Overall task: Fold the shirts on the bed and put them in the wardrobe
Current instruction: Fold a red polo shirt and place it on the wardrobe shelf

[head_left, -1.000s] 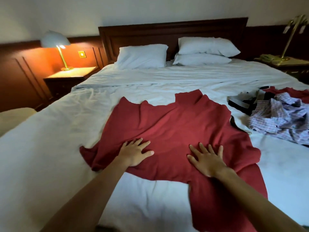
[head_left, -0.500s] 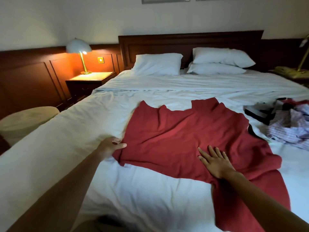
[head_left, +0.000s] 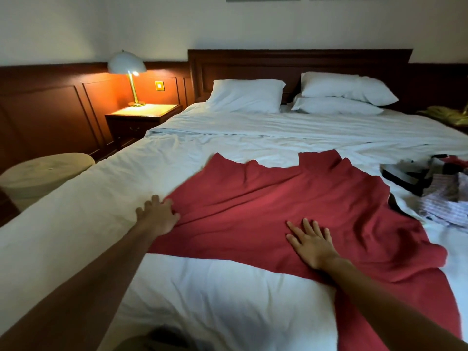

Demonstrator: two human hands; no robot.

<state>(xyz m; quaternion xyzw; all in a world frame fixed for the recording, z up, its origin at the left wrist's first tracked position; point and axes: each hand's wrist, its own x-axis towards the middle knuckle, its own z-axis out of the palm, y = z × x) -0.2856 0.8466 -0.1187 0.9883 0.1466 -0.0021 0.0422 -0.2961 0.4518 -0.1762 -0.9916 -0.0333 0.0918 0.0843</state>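
The fingers [head_left: 155, 200] of the left hand [head_left: 158, 217] are curling over the left edge of the red shirt [head_left: 253, 211]. They seem to be pinching the cloth there, though the back of the hand is hiding the grip itself. Creases are fanning out from that spot across the fabric. The right hand [head_left: 314, 245] is lying flat on the near part of the shirt, palm down, its fingers [head_left: 307, 225] straight and spread wide, pressing the cloth onto the bed [head_left: 202, 300].

The shirt is lying open on the white sheet in the middle of the bed. Its long axis is running from the far end, which is pointing toward the headboard [head_left: 291, 64], down to the near right, where the cloth is draping over the edge of the mattress. A notch is showing in the far edge, probably the neck opening. The left edge is slanting from the far left corner down to the left hand.

Well apart to the right, a checked shirt [head_left: 445, 201] is lying crumpled in a heap with other dark garments. Three white pillows [head_left: 247, 95] are resting against the headboard. A lit lamp [head_left: 128, 65] is standing on the nightstand [head_left: 143, 117] beside the bed, and a pale round stool [head_left: 43, 173] is sitting nearer on that side.
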